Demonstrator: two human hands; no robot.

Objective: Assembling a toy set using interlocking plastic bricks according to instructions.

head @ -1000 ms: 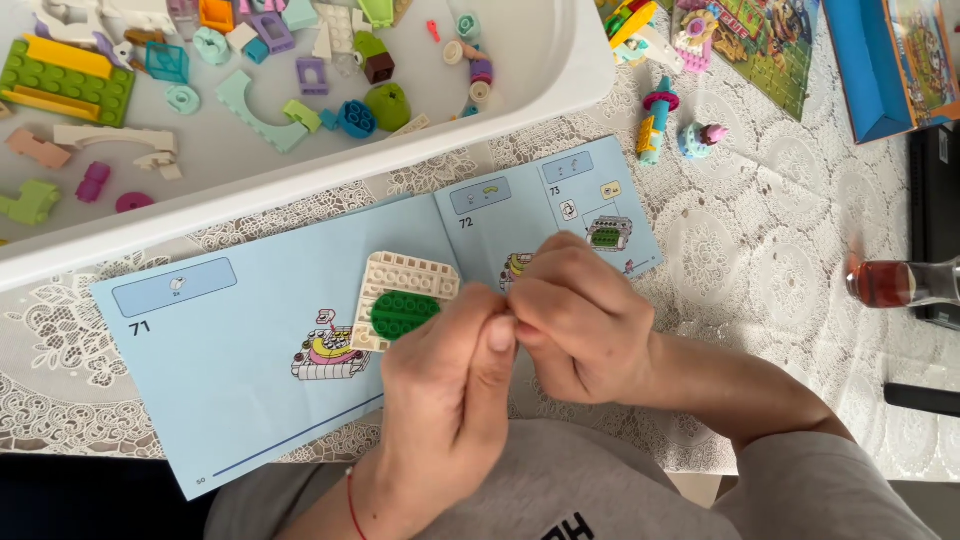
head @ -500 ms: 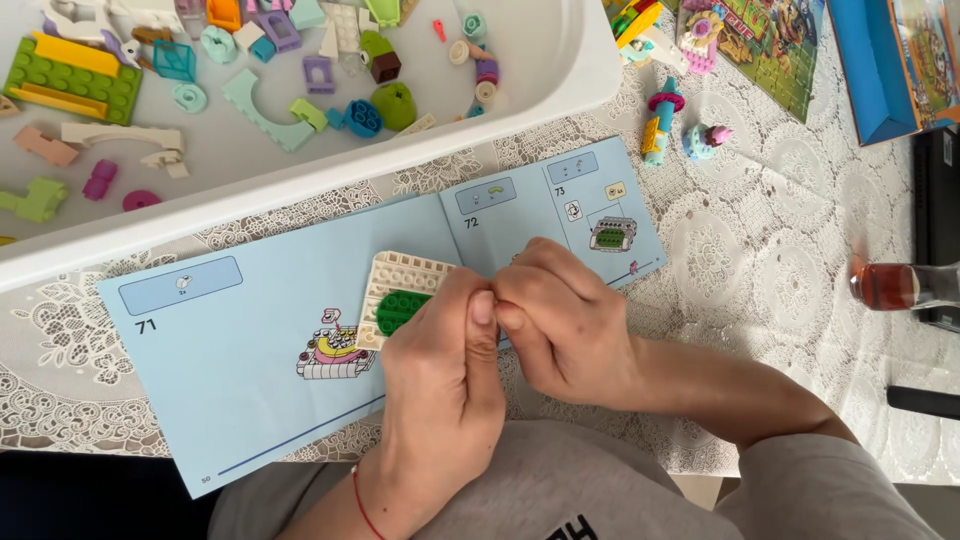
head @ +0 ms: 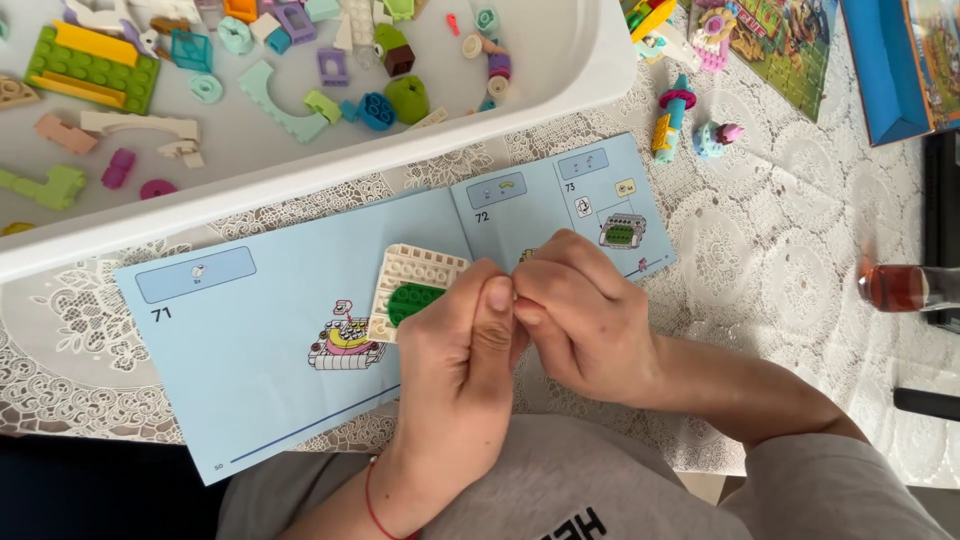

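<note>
My left hand point(head: 458, 365) grips a small cream brick assembly point(head: 412, 272) with a round green plate on top, held over the open light-blue instruction booklet point(head: 270, 340). My right hand point(head: 580, 320) presses against the left at the fingertips, fingers curled closed on the same assembly's right side. What sits between the fingertips is hidden. A red string circles my left wrist.
A white tray point(head: 330, 170) with several loose pastel bricks lies at the back left. Small built pieces point(head: 672, 112) stand on the lace tablecloth at the back right, near a blue box point(head: 890, 70). A glass with reddish liquid point(head: 900, 287) stands at the right edge.
The hands stay pressed together on the assembly. More of the green plate was covered half a second ago. The view has shifted slightly, so everything sits a little further right.
</note>
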